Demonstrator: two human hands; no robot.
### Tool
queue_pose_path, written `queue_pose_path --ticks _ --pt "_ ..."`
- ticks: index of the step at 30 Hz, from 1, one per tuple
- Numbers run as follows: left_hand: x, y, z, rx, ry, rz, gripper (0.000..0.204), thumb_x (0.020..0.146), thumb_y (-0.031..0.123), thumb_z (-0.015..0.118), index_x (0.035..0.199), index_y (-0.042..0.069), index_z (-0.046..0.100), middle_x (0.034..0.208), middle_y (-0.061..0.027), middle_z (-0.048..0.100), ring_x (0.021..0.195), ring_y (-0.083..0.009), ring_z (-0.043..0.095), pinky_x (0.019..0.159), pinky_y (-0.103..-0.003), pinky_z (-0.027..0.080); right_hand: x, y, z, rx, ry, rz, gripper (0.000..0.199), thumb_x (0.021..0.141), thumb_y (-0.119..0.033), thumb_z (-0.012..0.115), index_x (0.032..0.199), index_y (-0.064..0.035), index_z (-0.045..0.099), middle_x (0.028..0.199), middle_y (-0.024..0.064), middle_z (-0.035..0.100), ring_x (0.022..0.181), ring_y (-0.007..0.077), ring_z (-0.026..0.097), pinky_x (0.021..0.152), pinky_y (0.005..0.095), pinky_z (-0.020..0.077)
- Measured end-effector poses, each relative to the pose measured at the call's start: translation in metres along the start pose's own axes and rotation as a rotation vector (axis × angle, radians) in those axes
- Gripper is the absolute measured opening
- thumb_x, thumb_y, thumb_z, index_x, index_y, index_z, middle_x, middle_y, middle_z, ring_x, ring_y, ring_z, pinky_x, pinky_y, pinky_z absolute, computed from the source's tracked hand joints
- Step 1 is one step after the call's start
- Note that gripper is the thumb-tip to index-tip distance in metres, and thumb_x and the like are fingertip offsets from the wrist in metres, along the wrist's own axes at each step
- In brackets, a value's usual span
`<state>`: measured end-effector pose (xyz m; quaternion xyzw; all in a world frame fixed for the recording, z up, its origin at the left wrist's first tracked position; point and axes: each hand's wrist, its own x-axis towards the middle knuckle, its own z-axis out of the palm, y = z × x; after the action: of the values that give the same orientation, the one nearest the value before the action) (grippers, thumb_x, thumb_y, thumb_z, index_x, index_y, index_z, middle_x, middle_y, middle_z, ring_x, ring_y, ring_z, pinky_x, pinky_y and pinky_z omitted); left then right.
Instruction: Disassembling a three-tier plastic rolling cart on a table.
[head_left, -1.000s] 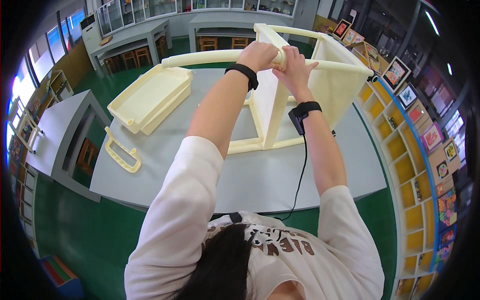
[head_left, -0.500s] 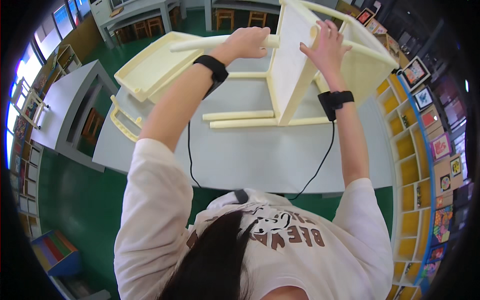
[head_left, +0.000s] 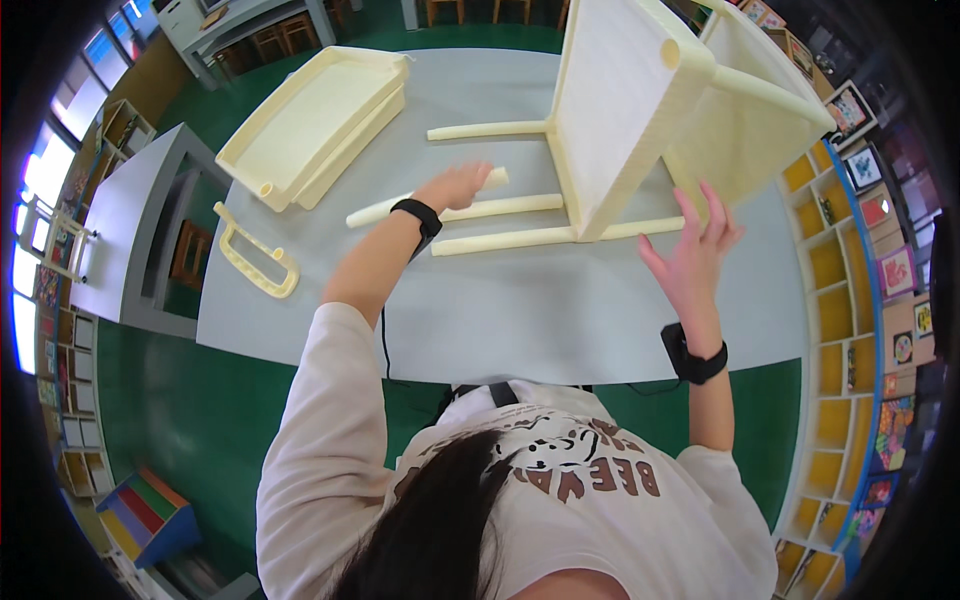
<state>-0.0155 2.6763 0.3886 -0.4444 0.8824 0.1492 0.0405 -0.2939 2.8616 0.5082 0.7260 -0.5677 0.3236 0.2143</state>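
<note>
A grey worktop [head_left: 520, 310] carries a cream plastic chair frame [head_left: 640, 110] standing tipped on its side, with a cream tray-like panel [head_left: 310, 125] lying well to its left. The left hand [head_left: 455, 185] rests loosely on a loose cream rod [head_left: 425, 200] lying just left of the frame. The right hand [head_left: 695, 250] hovers spread wide and empty beside the frame's lower edge.

You're in a classroom or playroom: yellow cubby shelves [head_left: 835, 300] with framed pictures [head_left: 865, 165], small wooden chairs [head_left: 190, 255], green floor [head_left: 150, 400].

The person wears a cream long-sleeved top with brown lettering across the chest. Long dark hair falls over it. A black band [head_left: 417, 214] circles the left wrist, and another black band [head_left: 693, 357], holding a small black unit, circles the right, with thin black cables trailing from them.
</note>
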Motion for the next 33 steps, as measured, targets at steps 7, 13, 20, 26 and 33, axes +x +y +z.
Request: queue_pose_path --ticks 7,13,20,26,33 --pt "0.056 -0.014 0.08 -0.194 0.007 0.165 0.056 0.072 -0.001 0.047 0.124 0.005 0.027 0.118 -0.0197 0.04 0.108 -0.0336 0.04 0.09 -0.039 0.033 -0.038 0.028 -0.029 -0.23 -0.106 0.201 0.06 0.06 -0.021 0.068 0.113 -0.0142 0.04 0.126 0.0103 0.025 0.111 0.0347 0.027 0.086 0.0658 0.0139" --pt "0.049 0.002 0.09 -0.163 -0.087 0.223 0.056 0.07 0.003 0.053 0.122 0.009 0.032 0.116 -0.0179 0.039 0.105 -0.0326 0.041 0.088 -0.037 0.034 -0.035 0.032 -0.041 -0.251 -0.079 0.216 0.058 0.06 -0.02 0.067 0.111 -0.0124 0.041 0.121 0.011 0.03 0.109 0.0324 0.03 0.087 0.0626 0.0159" --pt "0.046 0.001 0.098 -0.147 0.024 0.29 0.045 0.071 0.01 0.058 0.113 0.007 0.041 0.103 -0.0165 0.043 0.101 -0.0324 0.041 0.085 -0.036 0.036 0.002 0.031 -0.036 -0.179 -0.024 0.166 0.055 0.06 -0.017 0.067 0.109 -0.0115 0.042 0.118 0.012 0.032 0.106 0.0317 0.032 0.088 0.056 0.021" --pt "0.035 0.003 0.107 -0.097 0.215 0.292 0.048 0.071 0.024 0.059 0.111 0.006 0.042 0.101 -0.0159 0.045 0.098 -0.0311 0.042 0.08 -0.037 0.037 0.017 0.047 0.024 0.17 0.094 0.22 0.063 0.06 -0.018 0.07 0.113 -0.0045 0.038 0.11 0.0136 0.037 0.095 0.0283 0.038 0.084 0.0368 0.0331" --pt "0.011 0.029 0.109 -0.076 0.273 0.283 0.068 0.057 0.033 0.07 0.113 0.01 0.04 0.11 -0.013 0.041 0.102 -0.0301 0.038 0.084 -0.04 0.033 0.037 0.034 0.121 0.988 0.021 0.532 0.059 0.06 -0.023 0.073 0.105 -0.0009 0.041 0.09 0.0111 0.054 0.081 0.0197 0.051 0.073 0.0294 0.0421"
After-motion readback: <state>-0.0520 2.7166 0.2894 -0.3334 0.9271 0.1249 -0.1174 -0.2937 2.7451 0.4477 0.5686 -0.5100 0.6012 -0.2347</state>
